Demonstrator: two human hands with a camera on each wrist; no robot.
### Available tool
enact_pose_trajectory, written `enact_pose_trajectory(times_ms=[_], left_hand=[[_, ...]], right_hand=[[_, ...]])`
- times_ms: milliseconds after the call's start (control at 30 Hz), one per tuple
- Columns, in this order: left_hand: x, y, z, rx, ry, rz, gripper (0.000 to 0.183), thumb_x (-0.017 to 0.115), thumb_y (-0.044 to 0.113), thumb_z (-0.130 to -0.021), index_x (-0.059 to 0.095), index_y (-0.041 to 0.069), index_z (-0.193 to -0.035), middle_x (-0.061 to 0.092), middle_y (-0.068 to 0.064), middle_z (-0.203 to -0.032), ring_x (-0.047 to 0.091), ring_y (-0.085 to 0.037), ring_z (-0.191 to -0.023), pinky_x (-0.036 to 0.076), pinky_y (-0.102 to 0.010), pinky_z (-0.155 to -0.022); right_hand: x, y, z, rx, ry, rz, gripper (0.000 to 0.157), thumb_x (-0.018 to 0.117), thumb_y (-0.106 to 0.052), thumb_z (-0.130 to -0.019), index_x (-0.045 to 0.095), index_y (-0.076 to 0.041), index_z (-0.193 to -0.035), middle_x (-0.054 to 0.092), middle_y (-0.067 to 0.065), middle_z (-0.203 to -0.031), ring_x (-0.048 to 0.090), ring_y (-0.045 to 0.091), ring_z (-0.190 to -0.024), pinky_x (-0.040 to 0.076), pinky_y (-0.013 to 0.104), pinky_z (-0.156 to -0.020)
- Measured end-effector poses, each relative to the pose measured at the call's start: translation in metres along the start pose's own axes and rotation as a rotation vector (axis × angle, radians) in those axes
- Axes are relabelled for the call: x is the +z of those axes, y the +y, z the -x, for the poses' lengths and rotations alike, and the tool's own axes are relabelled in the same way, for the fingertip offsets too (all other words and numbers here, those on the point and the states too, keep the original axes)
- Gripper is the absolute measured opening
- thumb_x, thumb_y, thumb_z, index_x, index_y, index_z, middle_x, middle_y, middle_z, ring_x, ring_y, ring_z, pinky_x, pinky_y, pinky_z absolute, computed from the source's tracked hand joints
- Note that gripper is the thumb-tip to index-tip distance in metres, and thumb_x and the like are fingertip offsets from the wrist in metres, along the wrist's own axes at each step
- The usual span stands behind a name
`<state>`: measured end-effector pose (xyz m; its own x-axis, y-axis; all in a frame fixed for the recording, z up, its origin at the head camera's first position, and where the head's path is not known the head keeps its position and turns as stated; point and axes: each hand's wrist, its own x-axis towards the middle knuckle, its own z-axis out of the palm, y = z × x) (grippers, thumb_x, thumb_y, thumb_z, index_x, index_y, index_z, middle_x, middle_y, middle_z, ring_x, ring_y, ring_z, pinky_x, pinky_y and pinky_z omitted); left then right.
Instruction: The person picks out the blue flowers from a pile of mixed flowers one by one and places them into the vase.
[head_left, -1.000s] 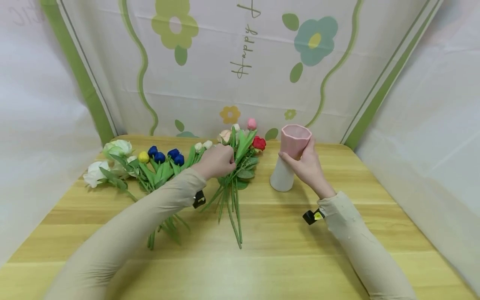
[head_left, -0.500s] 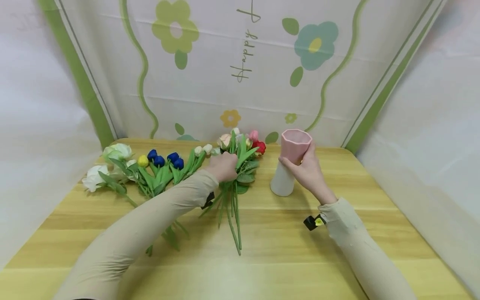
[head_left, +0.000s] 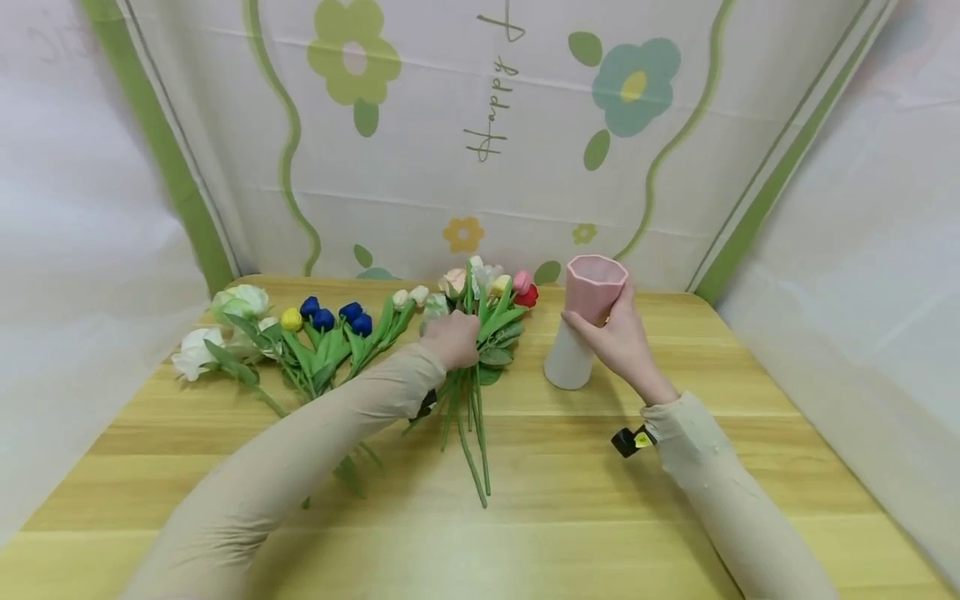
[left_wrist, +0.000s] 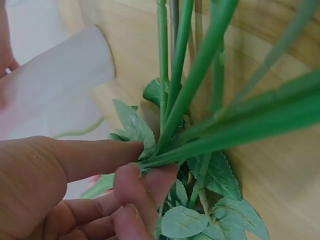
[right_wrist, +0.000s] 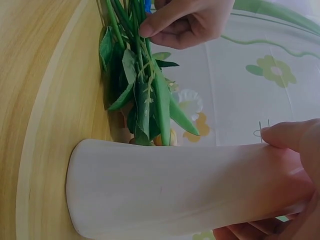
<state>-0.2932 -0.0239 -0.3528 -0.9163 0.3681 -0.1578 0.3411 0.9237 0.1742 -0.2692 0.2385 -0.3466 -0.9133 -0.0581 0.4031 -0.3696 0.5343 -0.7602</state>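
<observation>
In the head view my left hand [head_left: 452, 340] is over the middle bunch of artificial flowers [head_left: 498, 329], with cream, white, pink and red heads. Seen from the left wrist, its thumb and fingertips pinch green flower stems [left_wrist: 195, 142] just above some serrated leaves [left_wrist: 215, 175]. My right hand [head_left: 618, 337] grips the upper, pink part of a vase [head_left: 567, 358], thumb on one side and fingers round the other. The vase fades from pink to white, its mouth faces up and its white base is at the tabletop. In the right wrist view the bunch's leaves [right_wrist: 142, 105] show beyond the vase.
Left of the bunch lie more artificial flowers: white blooms [head_left: 197, 353], a yellow tulip [head_left: 290, 318], blue tulips [head_left: 322, 319] and small white buds [head_left: 409, 296]. They lie on a wooden table [head_left: 570, 500]. A printed cloth [head_left: 420, 167] hangs behind, with white sheets at both sides.
My left hand has moved right and a little nearer. The pink and red heads of the bunch have sunk and shifted right. The right hand and vase stay almost in place.
</observation>
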Motion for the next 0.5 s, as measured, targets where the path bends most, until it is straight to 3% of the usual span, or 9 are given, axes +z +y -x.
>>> enact_pose_trajectory(times_ms=[167, 300, 400, 500], left_hand=[[-0.007, -0.005, 0.019, 0.008, 0.019, 0.073, 0.009, 0.062, 0.012, -0.091, 0.059, 0.009, -0.083, 0.056, -0.004, -0.068, 0.053, -0.016, -0.055, 0.041, -0.032, -0.048], [-0.017, -0.013, 0.044, -0.001, 0.047, 0.171, 0.031, 0.062, 0.017, -0.092, 0.047, 0.011, -0.065, 0.039, 0.001, -0.055, 0.035, -0.012, -0.046, 0.031, -0.027, -0.043], [-0.023, -0.028, 0.062, -0.005, 0.07, 0.238, 0.044, 0.062, 0.022, -0.093, 0.039, 0.015, -0.056, 0.028, 0.005, -0.049, 0.024, -0.008, -0.041, 0.023, -0.024, -0.041], [-0.029, -0.047, 0.077, -0.014, 0.1, 0.272, 0.05, 0.062, 0.025, -0.096, 0.038, 0.016, -0.053, 0.029, 0.006, -0.047, 0.024, -0.008, -0.04, 0.023, -0.023, -0.04]], right_hand=[[0.0, -0.001, -0.001, -0.001, 0.003, -0.001, 0.095, 0.078, -0.026, -0.086, 0.011, -0.008, -0.152, 0.037, 0.023, -0.142, 0.044, 0.037, -0.126, 0.039, 0.056, -0.1], [-0.001, -0.001, -0.001, 0.0, 0.008, -0.004, 0.096, 0.078, -0.026, -0.086, 0.01, -0.008, -0.152, 0.037, 0.022, -0.141, 0.044, 0.036, -0.125, 0.038, 0.056, -0.1], [-0.001, 0.0, -0.001, 0.009, 0.007, -0.001, 0.096, 0.078, -0.028, -0.085, 0.011, -0.007, -0.151, 0.038, 0.021, -0.14, 0.045, 0.036, -0.124, 0.039, 0.057, -0.099], [0.0, -0.001, -0.001, 0.019, -0.005, 0.001, 0.097, 0.078, -0.028, -0.086, 0.009, -0.008, -0.152, 0.037, 0.022, -0.141, 0.044, 0.038, -0.125, 0.039, 0.057, -0.098]])
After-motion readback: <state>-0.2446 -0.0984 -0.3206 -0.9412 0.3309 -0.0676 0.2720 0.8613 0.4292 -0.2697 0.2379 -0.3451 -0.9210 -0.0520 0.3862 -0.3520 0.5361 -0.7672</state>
